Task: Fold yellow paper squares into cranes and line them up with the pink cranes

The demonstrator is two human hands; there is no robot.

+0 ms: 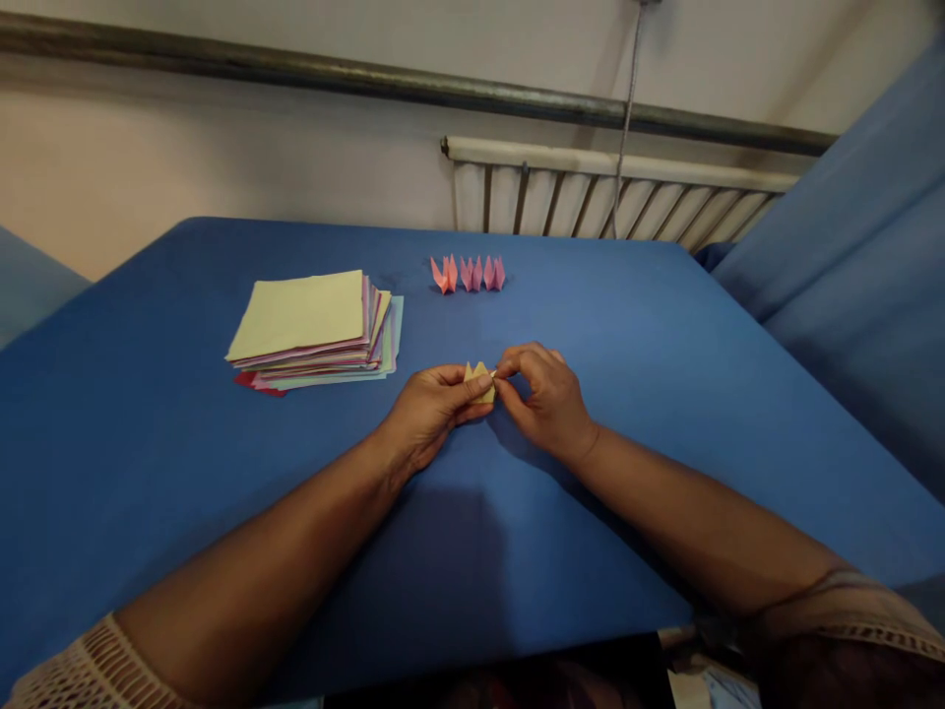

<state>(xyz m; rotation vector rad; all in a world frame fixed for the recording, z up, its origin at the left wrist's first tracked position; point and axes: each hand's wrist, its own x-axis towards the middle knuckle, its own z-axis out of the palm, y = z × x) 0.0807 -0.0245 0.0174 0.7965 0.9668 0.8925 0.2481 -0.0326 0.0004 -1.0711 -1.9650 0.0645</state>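
Observation:
Over the middle of the table, my left hand pinches a small folded piece of pale yellow paper between thumb and fingers. Two pointed tips of the paper stick up above the thumb. From the right, my right hand pinches the paper's right end with thumb and index finger. Part of the paper is hidden by my fingers. Beyond my hands, three folded paper cranes stand in a row: an orange-pink crane, a pink crane and another pink crane.
A stack of coloured paper sheets, yellow on top, lies left of my hands. All of it rests on a blue-covered table. Behind are a radiator and a metal pipe. A blue curtain hangs at the right.

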